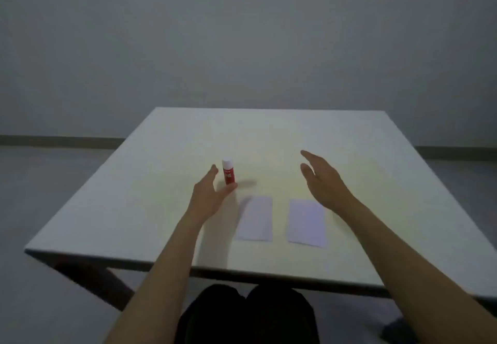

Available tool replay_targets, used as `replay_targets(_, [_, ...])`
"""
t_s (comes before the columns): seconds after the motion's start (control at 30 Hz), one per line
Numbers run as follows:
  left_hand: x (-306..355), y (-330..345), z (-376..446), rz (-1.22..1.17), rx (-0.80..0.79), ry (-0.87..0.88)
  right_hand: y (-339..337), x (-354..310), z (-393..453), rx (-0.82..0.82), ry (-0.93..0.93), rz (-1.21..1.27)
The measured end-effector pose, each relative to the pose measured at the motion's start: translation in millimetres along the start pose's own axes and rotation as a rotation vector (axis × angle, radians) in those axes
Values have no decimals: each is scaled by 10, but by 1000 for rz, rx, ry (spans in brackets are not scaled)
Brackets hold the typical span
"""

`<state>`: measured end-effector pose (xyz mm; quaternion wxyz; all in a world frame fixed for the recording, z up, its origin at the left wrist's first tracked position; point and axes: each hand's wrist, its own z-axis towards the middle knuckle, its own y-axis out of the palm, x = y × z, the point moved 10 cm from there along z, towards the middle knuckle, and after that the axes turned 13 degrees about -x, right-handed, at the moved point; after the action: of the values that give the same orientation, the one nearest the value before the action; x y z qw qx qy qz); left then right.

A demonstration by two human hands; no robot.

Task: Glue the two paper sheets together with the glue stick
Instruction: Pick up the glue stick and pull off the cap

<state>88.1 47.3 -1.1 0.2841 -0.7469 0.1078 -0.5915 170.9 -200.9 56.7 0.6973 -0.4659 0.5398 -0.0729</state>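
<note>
Left hand [208, 195] spread, cupped round upright glue stick [228, 172], not gripping. Right hand [324, 179] released, hovering. Two paper sheets [255, 218] flat at table's [403, 209] six o'clock.

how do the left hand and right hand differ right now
The left hand is open around the upright glue stick, thumb and fingers either side of it; the right hand is open in the air with nothing near its fingers. The left hand sits beside the left paper sheet; the right hand is raised beyond the right paper sheet. Both are bare and empty.
</note>
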Motion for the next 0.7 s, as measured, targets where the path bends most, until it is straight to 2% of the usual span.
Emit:
replay_targets(0.1, [120,21,-18,8,48,84,46,-121,-59,37,-40,7])
replay_targets(0.23, [101,90,-109,-137,105,49,286,-288,2,-118,-60,-17])
replay_targets(0.3, [149,80,-146,-132,147,55,311,-376,60,-190,-55,4])
replay_targets(0.4, [396,8,-199,-30,225,196,212,-462,163,-175,-17,106])
replay_targets(0.47, [657,41,-273,93,221,337,243,-431,175,-205,87,286])
replay_targets(0.53, [881,80,-373,206,214,442,300,-403,170,-226,175,357])
replay_targets(0.6, [992,64,-440,275,234,480,294,-416,177,-207,149,416])
replay_targets(0.7, [1018,3,-512,329,279,467,344,-500,157,-315,41,521])
